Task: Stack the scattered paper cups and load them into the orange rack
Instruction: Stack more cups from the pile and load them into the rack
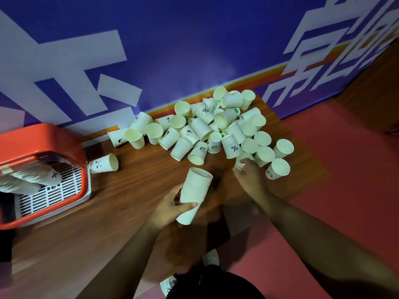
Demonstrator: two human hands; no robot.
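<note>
Left hand (170, 207) wraps its thumb and fingers round the lower end of my cup stack (195, 188), over the wooden table (121, 190). The stack's long axis tilts away from me, with its open mouth towards the heap and its closed base nearest me. My right hand (248, 174) curls round a single cup (244, 159) at the near edge of the loose pile (207, 128), which lies against the blue wall (194, 50). The orange rack (38, 137) sits at the table's left end with stacked cups (32, 176) lying in it. Between the rack and my stack, a panda cup (103, 164) lies on its side, mouth pointing right.
</note>
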